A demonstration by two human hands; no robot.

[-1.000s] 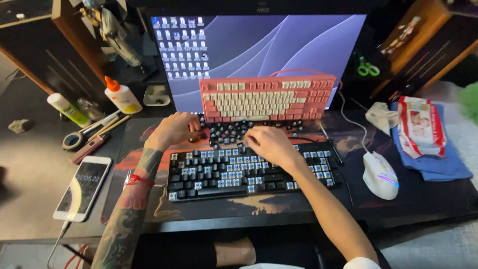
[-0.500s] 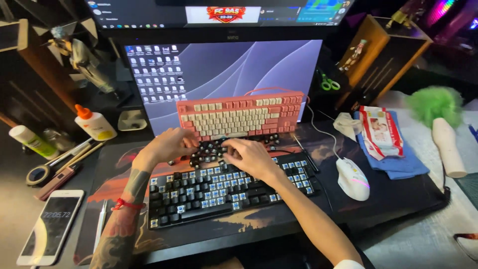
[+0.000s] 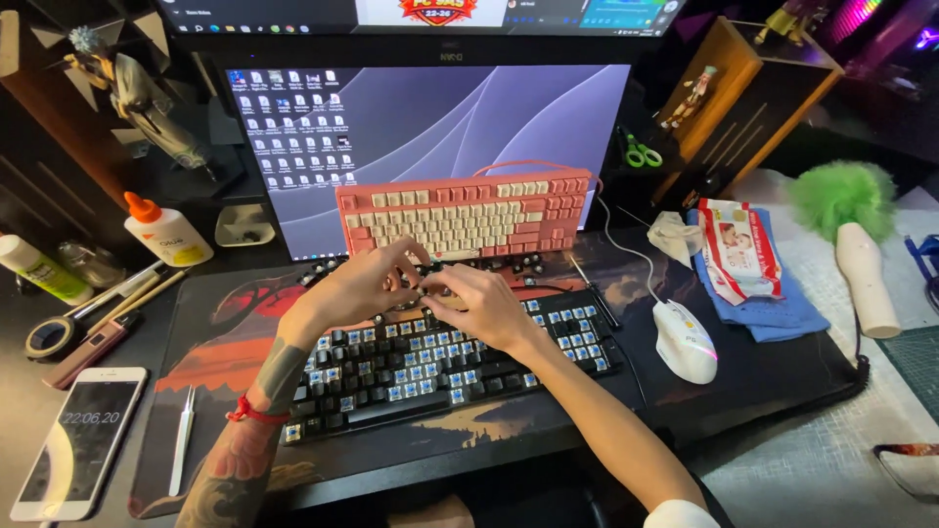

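Two hands (image 3: 430,288) over black keyboard (image 3: 445,367) on printed desk mat (image 3: 753,376).

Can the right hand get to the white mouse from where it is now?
Probably yes. The right hand is over the black keyboard, and the white mouse lies just beyond the keyboard's right end on the desk mat, with nothing between them.

Black keyboard (image 3: 440,367) flat on the desk mat — many keycaps off, blue switches bare.
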